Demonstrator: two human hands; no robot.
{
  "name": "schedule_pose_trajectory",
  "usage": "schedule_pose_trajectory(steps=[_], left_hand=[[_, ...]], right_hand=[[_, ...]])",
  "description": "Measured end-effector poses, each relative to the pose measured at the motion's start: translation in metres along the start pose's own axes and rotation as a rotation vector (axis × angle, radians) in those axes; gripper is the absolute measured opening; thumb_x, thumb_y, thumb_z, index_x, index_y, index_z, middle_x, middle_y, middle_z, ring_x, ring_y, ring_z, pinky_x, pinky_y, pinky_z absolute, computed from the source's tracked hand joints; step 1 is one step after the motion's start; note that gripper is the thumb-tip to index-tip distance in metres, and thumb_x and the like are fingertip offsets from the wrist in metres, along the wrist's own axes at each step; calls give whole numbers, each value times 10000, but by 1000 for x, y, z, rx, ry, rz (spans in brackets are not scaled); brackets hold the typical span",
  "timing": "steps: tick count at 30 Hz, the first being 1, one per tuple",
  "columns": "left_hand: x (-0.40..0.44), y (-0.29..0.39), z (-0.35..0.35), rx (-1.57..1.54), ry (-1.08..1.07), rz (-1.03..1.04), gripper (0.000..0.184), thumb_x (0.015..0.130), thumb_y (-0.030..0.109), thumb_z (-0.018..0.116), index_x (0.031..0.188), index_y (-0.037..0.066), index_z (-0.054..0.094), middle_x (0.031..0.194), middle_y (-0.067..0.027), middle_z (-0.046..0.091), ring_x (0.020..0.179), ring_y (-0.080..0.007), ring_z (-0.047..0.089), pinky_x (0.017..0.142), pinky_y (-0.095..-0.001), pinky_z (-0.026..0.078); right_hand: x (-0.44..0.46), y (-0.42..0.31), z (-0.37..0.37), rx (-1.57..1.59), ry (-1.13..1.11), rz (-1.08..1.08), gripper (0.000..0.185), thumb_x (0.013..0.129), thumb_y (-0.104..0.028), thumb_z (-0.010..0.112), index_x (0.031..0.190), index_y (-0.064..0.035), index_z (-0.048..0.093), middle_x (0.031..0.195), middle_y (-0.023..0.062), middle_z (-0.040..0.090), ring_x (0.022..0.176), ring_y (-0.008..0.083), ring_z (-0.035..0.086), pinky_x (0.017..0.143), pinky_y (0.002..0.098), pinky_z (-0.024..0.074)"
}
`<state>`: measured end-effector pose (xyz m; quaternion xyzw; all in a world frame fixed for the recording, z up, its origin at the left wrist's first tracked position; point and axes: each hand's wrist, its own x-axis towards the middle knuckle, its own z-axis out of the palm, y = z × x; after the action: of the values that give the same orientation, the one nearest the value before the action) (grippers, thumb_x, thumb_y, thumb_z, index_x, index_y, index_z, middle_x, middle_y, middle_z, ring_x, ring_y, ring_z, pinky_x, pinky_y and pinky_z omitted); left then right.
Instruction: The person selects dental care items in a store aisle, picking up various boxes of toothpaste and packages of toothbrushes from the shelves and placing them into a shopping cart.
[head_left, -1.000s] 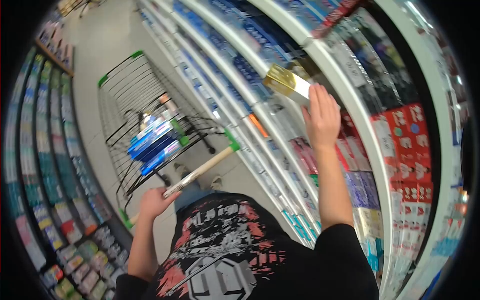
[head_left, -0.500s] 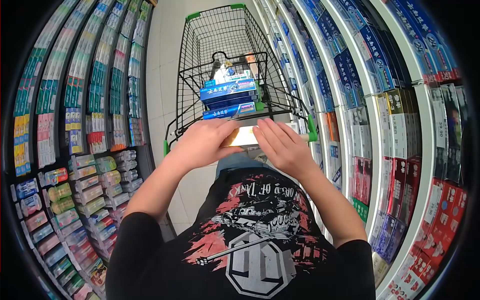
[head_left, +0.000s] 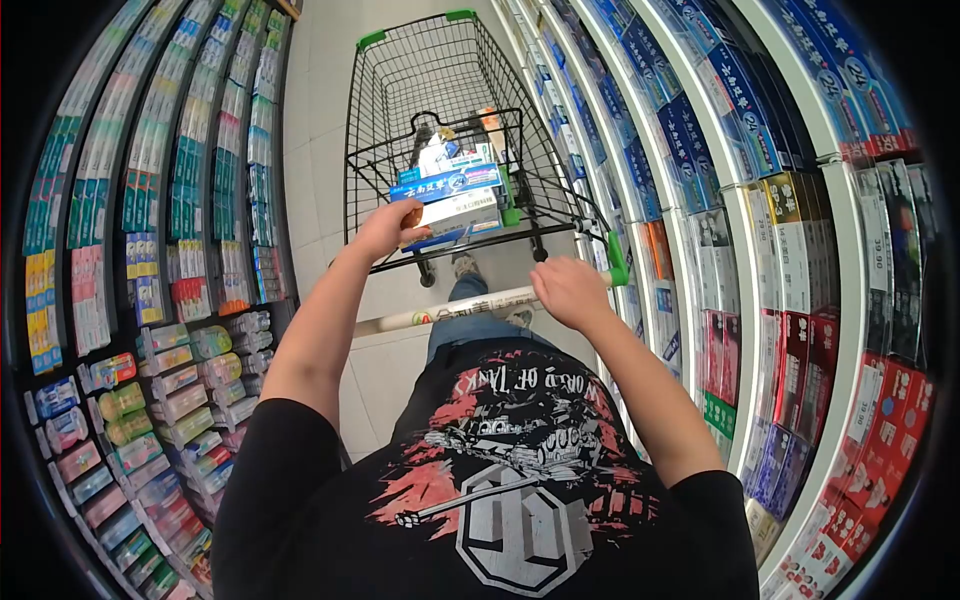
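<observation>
My left hand (head_left: 392, 230) grips the near left end of a white toothpaste box (head_left: 464, 214), its thumb and fingers closed on it. The box is level with the blue toothpaste boxes (head_left: 440, 186) in the front part of the shopping cart (head_left: 445, 75), partly covering them. I cannot tell whether it rests on them. My right hand (head_left: 572, 290) is wrapped round the right end of the cart's pale handle (head_left: 450, 312), beside the green corner piece (head_left: 618, 262). Behind the blue boxes lie a white pack and an orange item (head_left: 489, 120), both partly hidden.
Shelves of toothbrush packs (head_left: 145, 200) line the left side, with small packs in trays (head_left: 170, 380) lower down. On the right, shelves (head_left: 740, 230) hold rows of boxed toothpaste close to the cart. Pale floor tiles (head_left: 312, 150) run between.
My left hand has moved forward with the box, from above the handle to the boxes in the cart. My right hand has let go of the box and taken hold of the handle.
</observation>
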<state>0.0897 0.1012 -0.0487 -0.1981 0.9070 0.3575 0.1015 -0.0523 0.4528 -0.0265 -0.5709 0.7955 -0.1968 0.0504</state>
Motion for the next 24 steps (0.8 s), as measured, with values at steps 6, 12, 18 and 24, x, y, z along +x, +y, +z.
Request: schedule_pose_trajectory(steps=[6,12,18,24], left_hand=[[-4,-1,23,386,273,284,428,815,314,827,1142,103,649,950,-111,647,860,-311,638,756,-441,525],[-5,6,31,456,297,150,463,765,329,838,1140,112,677,1001,-64,663,971,-295,638,802,-443,525],[-10,11,30,572,337,199,446,799,291,819,1155,101,628,1026,-79,653,1009,-299,644,838,-446,535],[-15,-4,34,60,508,-160,558,937,405,709,1298,1,576,1246,-200,644,1120,-376,630,960,-454,510]], right_hand=[[-2,2,-2,30,-79,55,300,1005,-290,551,798,-105,666,754,75,660,768,291,666,703,443,527],[-2,0,-7,30,-98,48,301,1007,-287,544,798,-112,670,759,77,671,761,296,673,709,446,537],[-3,0,-8,20,-102,49,309,1008,-288,535,796,-109,669,757,80,676,762,298,678,710,448,542],[-5,1,-7,29,-87,47,310,1005,-288,536,789,-110,669,745,75,677,757,297,678,701,448,539]])
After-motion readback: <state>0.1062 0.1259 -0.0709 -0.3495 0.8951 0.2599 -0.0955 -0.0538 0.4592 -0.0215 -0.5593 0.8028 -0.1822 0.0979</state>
